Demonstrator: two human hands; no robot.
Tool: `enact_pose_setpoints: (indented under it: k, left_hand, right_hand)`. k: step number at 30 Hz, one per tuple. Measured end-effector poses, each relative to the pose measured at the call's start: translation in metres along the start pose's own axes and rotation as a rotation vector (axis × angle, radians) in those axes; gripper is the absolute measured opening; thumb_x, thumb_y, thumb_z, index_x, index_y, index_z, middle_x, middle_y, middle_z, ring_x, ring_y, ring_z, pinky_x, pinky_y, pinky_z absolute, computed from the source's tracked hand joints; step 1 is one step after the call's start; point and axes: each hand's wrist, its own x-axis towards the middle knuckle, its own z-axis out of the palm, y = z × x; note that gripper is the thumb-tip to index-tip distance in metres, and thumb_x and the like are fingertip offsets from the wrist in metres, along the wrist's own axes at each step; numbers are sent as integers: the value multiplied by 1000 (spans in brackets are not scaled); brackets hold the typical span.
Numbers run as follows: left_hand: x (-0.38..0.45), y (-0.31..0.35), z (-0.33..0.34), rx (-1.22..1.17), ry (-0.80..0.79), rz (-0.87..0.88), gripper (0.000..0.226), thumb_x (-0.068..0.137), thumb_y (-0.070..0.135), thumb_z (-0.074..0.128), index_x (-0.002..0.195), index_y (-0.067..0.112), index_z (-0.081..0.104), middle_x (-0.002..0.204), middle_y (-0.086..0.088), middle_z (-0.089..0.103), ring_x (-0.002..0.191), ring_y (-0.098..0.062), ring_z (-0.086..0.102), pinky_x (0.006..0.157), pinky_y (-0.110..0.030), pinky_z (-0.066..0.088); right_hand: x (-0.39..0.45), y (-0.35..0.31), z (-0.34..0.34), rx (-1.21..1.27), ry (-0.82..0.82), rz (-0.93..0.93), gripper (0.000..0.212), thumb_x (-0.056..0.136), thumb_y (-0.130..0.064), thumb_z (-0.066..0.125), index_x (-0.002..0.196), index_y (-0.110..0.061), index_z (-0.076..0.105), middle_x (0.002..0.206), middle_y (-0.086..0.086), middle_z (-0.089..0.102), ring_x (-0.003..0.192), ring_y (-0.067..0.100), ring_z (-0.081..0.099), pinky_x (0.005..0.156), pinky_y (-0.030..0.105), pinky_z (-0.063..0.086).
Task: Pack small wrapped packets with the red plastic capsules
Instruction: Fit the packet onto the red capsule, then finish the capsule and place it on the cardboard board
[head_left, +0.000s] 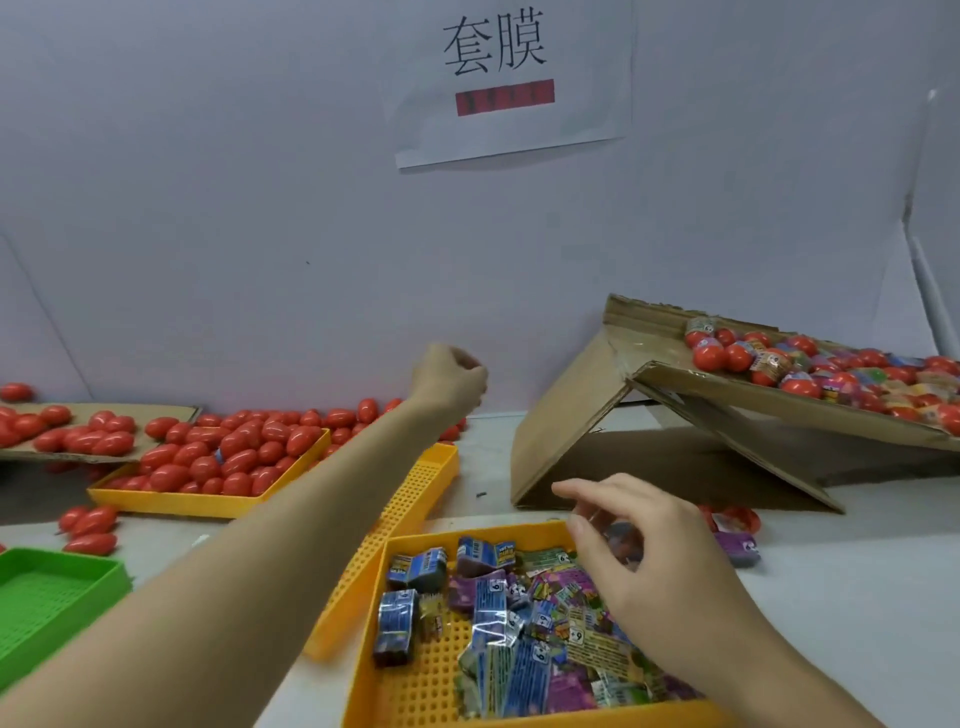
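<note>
Small wrapped packets (498, 613), blue, purple and yellow-green, lie heaped in a yellow perforated tray (415, 691) at the near centre. My right hand (654, 566) hovers over the tray's far right corner, its fingers curled round a dark purple packet (622, 538). Red plastic capsules (228, 457) fill a second yellow tray (171, 501) at the left. My left hand (452, 379) is stretched far forward near the wall, above the capsules, with curled fingers and nothing visible in it.
A tilted cardboard chute (587, 415) at the right holds capsules with packets (810, 369). Another cardboard sheet (171, 413) with capsules lies far left. A green tray (57, 592) sits at the near left. An upturned yellow tray (395, 519) leans between the two trays. Loose capsules (88, 527) dot the table.
</note>
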Motion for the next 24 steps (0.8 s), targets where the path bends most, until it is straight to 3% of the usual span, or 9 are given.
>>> enact_pose_setpoints:
  k: [4,7,11,16,19,24]
  left_hand:
    - [15,-65,-33,354,5,38,16,96,9,61,103,3,73,104,-14,70,87,-22,61,74,-35,54]
    - [30,-77,-29,431,-31,93,16,96,12,62,106,4,72,106,-14,71,87,-21,62,67,-27,51]
    - [45,-70,6,561,-137,186,17,93,16,64,102,4,72,104,-14,72,87,-24,65,70,-29,53]
    - [50,-72,36,914,-219,117,32,89,10,57,121,11,61,126,-12,58,114,-33,59,86,-39,53]
    - [53,-77,41,926,-246,83,36,92,7,53,127,9,58,130,-14,56,118,-33,56,94,-40,53]
    - [50,-72,43,859,-155,112,22,94,4,52,116,5,58,121,-17,58,107,-36,60,84,-40,54]
  right_hand:
    - [-1,1,3,-37,-55,6,23,96,-26,60,111,-42,67,100,-35,57,98,-7,55,73,7,44]
    - [-2,0,5,-63,-101,9,24,96,-22,62,108,-40,70,99,-35,57,97,-8,54,69,8,44]
    - [-2,2,8,-81,-96,0,26,92,-12,66,104,-32,75,94,-27,60,87,-6,58,66,6,41]
    - [1,6,3,-120,-72,22,27,93,-18,63,99,-43,71,98,-34,58,93,-5,57,71,10,45]
    - [3,6,-4,-109,-82,49,29,93,-18,61,96,-46,69,97,-41,58,94,-12,57,69,4,45]
    - [2,12,-7,-164,-135,72,24,95,-24,59,95,-44,73,91,-39,62,95,-10,58,76,8,48]
